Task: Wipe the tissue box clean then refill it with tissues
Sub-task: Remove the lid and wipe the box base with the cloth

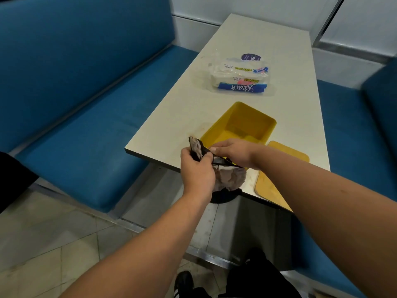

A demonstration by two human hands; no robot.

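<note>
An open yellow tissue box (247, 123) stands empty on the white table (290, 104), near its front edge. Its flat yellow lid (279, 171) lies beside it on the right. Both hands hold a crumpled grey and dark cloth (229, 179) in the air over the table's near corner, just in front of the box. My left hand (196, 166) pinches the cloth's upper end. My right hand (232, 151) grips a dark edge of it. Farther back on the table lie plastic packs of paper tissues (238, 79), stacked and printed in blue.
Blue padded benches (86, 125) run along both long sides of the table. A white wall (268, 11) closes the far end. Grey floor tiles (43, 244) lie below, with my black shoes (182, 282) at the bottom edge.
</note>
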